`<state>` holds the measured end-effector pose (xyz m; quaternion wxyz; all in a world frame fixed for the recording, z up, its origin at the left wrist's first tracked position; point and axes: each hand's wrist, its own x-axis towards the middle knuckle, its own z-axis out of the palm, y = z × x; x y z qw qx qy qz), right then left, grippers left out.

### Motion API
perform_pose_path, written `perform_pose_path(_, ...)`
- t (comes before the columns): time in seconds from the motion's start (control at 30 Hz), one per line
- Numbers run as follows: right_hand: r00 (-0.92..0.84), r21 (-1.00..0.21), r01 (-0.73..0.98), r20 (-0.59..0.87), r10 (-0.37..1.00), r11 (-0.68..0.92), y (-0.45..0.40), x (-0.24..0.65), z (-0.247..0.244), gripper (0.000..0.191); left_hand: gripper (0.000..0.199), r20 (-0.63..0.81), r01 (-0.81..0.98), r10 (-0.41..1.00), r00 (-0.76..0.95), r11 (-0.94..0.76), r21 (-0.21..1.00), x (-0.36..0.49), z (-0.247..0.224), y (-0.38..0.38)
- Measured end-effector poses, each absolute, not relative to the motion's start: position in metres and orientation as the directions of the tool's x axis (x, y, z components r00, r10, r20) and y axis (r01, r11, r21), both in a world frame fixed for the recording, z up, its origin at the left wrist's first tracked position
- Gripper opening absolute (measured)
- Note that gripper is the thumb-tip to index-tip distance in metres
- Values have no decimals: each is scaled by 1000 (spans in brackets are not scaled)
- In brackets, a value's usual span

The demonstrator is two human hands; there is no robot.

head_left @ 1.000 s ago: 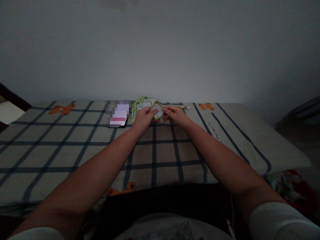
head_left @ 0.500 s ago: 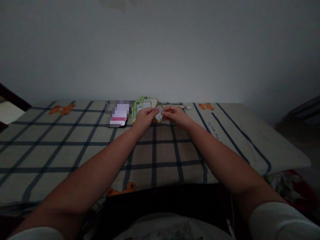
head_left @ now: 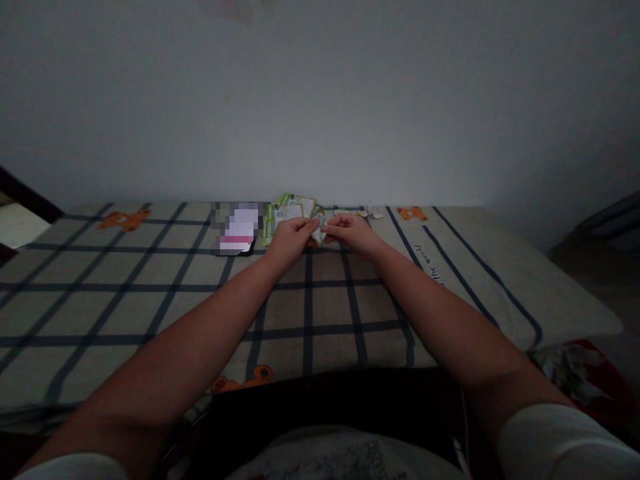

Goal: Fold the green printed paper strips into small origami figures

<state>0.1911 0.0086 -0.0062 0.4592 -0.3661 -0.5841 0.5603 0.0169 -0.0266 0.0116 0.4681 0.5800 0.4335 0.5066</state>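
A small green-and-white packet point(head_left: 319, 234) is held up between my two hands above the table. My left hand point(head_left: 294, 237) grips it from the left, thumb on top. At its right edge the thumb and fingertips of my right hand point(head_left: 351, 233) are pinched together; the exact contact is too small to make out. Several similar green-and-white packets point(head_left: 283, 213) lie overlapping just behind and left of my left hand. Small white and green scraps point(head_left: 370, 213) rest beyond my right hand.
A phone point(head_left: 240, 230) with a lit, partly blurred screen lies left of the packets. A checked cloth point(head_left: 200, 313) with bear prints covers the table, whose back edge meets a pale wall point(head_left: 320, 100). A red container point(head_left: 600, 380) with scraps stands low at right.
The packet in my hands has tilted slightly, and my right fingertips have shifted a little at its edge. Everything else stays in place.
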Motion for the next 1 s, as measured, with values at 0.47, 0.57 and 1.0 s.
perform_pose_path(0.47,-399,-980,-48,195,896,192,4,192,-1,35,62,190,86,975,116,-200,976,17,11,-24)
perform_pose_path(0.57,-367,-981,-46,192,910,189,5,192,-1,33,65,183,10,973,144,-186,982,18,12,-25)
perform_pose_path(1.0,-322,-986,-86,165,932,144,9,193,-6,36,62,86,-93,975,203,-69,993,20,8,-25)
